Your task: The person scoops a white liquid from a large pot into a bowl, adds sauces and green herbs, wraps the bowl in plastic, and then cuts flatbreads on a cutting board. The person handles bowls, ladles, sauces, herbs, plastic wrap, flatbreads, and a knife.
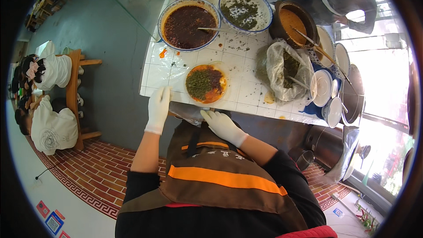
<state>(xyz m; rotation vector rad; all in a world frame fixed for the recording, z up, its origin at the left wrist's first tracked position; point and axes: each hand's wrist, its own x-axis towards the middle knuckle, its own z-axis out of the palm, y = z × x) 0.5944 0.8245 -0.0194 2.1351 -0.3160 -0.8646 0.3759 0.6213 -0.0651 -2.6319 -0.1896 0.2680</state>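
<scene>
My left hand [159, 107], in a pale thin glove, is at the near left corner of the white tiled table [158, 82], fingers bent together; whether it pinches something is unclear. My right hand [223, 124], gloved too, lies at the table's near edge by a clear plastic sheet or bag [190, 110]; its fingertips' hold cannot be made out. Just beyond both hands is a round clear container [206, 84] with red oil, chopped green herbs and dark chili sauce. Behind it stand a patterned bowl of dark chili oil [188, 26] with a spoon and a bowl of chopped greens [243, 10].
At the right stand a brown pot of orange sauce [292, 23] with utensils, an open plastic bag of herbs [287, 69] and stacked bowls [322, 87]. A glass panel [124, 10] rises at the left. People sit on a wooden bench [73, 92]; another person [347, 3] stands beyond the table.
</scene>
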